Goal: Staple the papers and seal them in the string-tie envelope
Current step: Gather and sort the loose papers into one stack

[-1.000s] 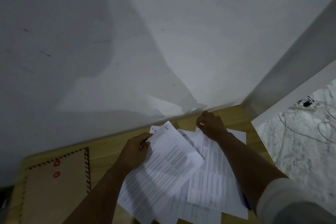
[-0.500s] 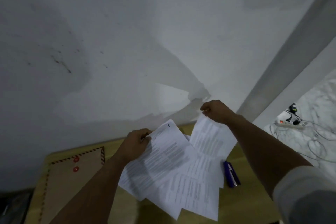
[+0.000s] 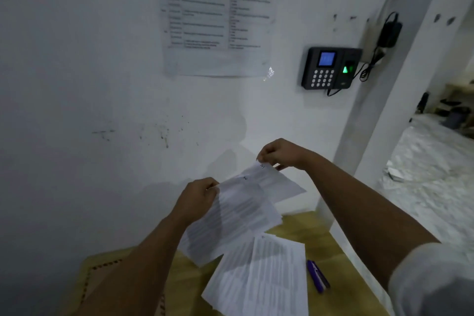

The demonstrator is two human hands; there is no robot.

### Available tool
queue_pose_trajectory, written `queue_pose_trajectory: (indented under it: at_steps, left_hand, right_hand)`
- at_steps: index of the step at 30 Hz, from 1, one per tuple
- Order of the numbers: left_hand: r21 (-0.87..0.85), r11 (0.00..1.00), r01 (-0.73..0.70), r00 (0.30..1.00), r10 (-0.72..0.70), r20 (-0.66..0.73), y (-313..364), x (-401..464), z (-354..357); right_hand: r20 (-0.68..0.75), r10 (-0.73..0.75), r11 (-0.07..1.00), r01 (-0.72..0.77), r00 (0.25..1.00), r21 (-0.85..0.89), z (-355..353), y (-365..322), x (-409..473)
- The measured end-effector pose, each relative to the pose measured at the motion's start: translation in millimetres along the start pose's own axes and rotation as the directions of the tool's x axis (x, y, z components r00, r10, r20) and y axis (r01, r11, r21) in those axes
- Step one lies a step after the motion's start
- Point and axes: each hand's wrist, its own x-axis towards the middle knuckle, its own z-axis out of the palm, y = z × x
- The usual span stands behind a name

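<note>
Since the earlier frame the view had tipped upward, bringing a posted notice (image 3: 218,25) and a keypad device (image 3: 331,68) on the wall into sight, and both hands had lifted a bundle of sheets clear of the wooden table (image 3: 302,226).

The held papers (image 3: 241,210) hung in the air above the table, fanned and uneven at their edges. Below them more sheets (image 3: 264,279) lay loose on the table, overlapping one another. The string-tie envelope (image 3: 95,282) sat at the table's left end, largely hidden behind the left forearm, only its striped border showing. The left hand (image 3: 197,200) pinched the bundle's upper left edge; the right hand (image 3: 279,152) pinched its top corner, fingers curled on the paper. A blue-purple object (image 3: 317,276), probably the stapler, lay on the table just right of the loose sheets, untouched.

By my reading the job was in its opening stage: the pages were being gathered, not yet squared. Collecting the rest, stapling, sliding them into the envelope and winding the string all remained.
</note>
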Motion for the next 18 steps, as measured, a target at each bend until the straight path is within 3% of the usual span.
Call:
queue_pose_trajectory:
  at_steps: [4,11,18]
  left_hand:
    - [0.014,1.000,-0.010,0.991,0.012,-0.132,19,-5,-23]
    - [0.042,0.998,0.045,0.979,-0.036,-0.202,29,-17,-46]
    - [-0.022,0.996,0.088,0.976,-0.090,-0.198,20,-14,-40]
  right_hand:
    - [0.058,-0.033,0.994,0.027,0.998,0.102,20,-36,-16]
    - [0.081,-0.098,0.961,0.073,0.992,0.268,43,-60,-30]
    - [-0.095,-0.087,0.943,0.113,0.992,0.312,66,-48,-36]
